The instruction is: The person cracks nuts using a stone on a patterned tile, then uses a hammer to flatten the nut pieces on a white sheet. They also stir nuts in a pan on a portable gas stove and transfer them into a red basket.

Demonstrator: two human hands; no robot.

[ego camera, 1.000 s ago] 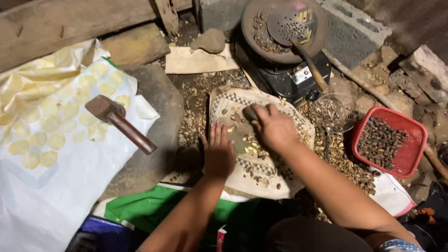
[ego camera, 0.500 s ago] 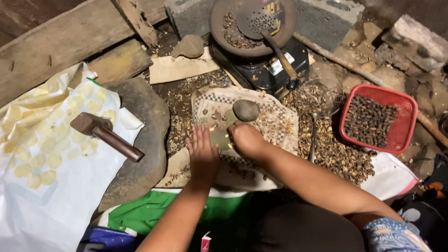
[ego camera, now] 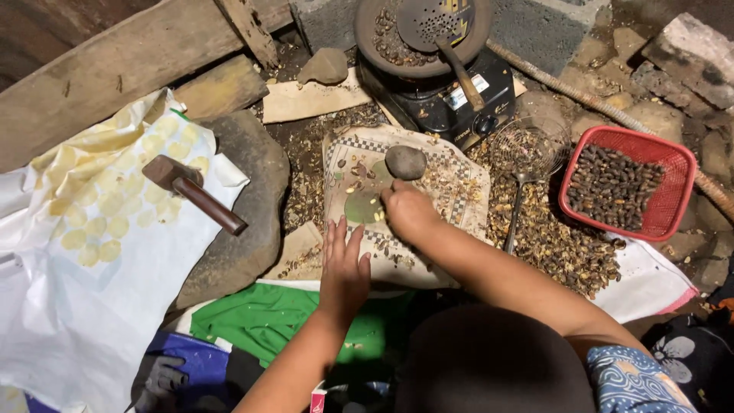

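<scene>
On the checked, crumb-strewn woven mat (ego camera: 451, 191) in front of me, my right hand (ego camera: 409, 210) is curled knuckles-up, fingers drawn together, just beside a flat round greenish disc (ego camera: 364, 206); I cannot tell from here whether it grips anything underneath. My left hand (ego camera: 344, 264) lies flat with fingers spread wide, holding nothing, pressing the near edge of the mat just below that disc. The two hands are close but not touching.

Just beyond my right knuckles sits a smooth rounded grey stone (ego camera: 405, 161). Farther out past it stands a small black gas stove (ego camera: 443, 99) carrying a dark round pan with a perforated metal skimmer (ego camera: 440, 19) resting in it. To the right of my right arm, a wire-mesh ladle (ego camera: 529, 149) lies over a heap of broken brownish shells (ego camera: 550, 245), and beyond that a red plastic basket (ego camera: 680, 172) holds dark roasted nuts. To the left of my left hand, a wooden-handled hammer (ego camera: 191, 191) rests at the edge of a big flat stone (ego camera: 245, 229), beside a white sheet (ego camera: 69, 306) spread with pale yellow flattened discs.
</scene>
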